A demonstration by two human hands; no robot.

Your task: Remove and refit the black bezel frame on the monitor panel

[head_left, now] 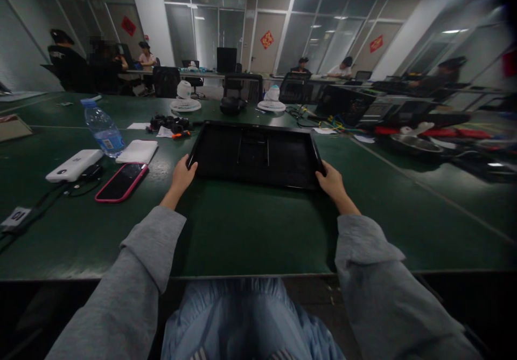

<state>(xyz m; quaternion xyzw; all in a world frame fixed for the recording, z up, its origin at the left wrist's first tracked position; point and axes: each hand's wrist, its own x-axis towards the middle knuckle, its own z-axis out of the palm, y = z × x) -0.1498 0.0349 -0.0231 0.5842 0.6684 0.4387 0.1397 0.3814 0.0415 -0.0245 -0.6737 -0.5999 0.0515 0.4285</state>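
A black monitor casing (293,158) with a raised glossy rim lies nearly flat over the green table in front of me. A rectangular bracket-like shape shows at its middle, and a small light mark sits on its far edge. My left hand (183,175) grips the near left corner, thumb on top of the rim. At the near right corner, my right hand (330,179) holds the rim in the same way. The fingers under both edges are hidden. I cannot tell whether the casing rests on the table or is slightly lifted.
Left of me are a pink-edged phone (121,182), a white power bank (75,165) with cables, tissues (138,151) and a water bottle (102,128). Beyond the casing stand two small white fans (185,97). A pan (417,145) and other clutter lie right. Several people sit farther back.
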